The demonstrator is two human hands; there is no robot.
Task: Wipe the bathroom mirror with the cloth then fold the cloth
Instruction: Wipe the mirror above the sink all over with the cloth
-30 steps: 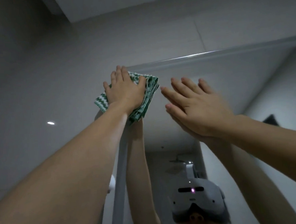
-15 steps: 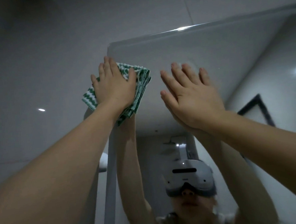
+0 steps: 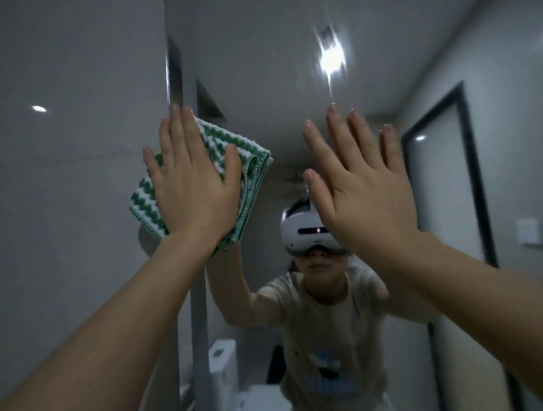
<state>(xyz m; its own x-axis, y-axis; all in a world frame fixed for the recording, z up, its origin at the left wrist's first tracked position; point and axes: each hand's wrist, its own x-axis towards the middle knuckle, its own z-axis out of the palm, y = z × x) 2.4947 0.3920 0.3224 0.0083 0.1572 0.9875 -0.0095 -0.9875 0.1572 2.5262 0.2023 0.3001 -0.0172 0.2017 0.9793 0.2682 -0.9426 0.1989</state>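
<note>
- Since the earlier frame your hands and folded green-and-white zigzag cloth [image 3: 229, 163] sit lower on the frameless wall mirror [image 3: 287, 77]
- Your left hand [image 3: 195, 184] presses it flat-fingered at the mirror's left edge
- Your right hand [image 3: 361, 180], released, lies flat on glass; bare glass between hands

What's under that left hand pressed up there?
A folded green-and-white cloth lies under the flat left hand, against the mirror. The glass beneath it is hidden.

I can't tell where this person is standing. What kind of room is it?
Most likely a bathroom. A wall mirror reflects what looks like a white toilet, and the walls are smooth and grey. The left hand presses a green striped cloth on the glass.
</note>
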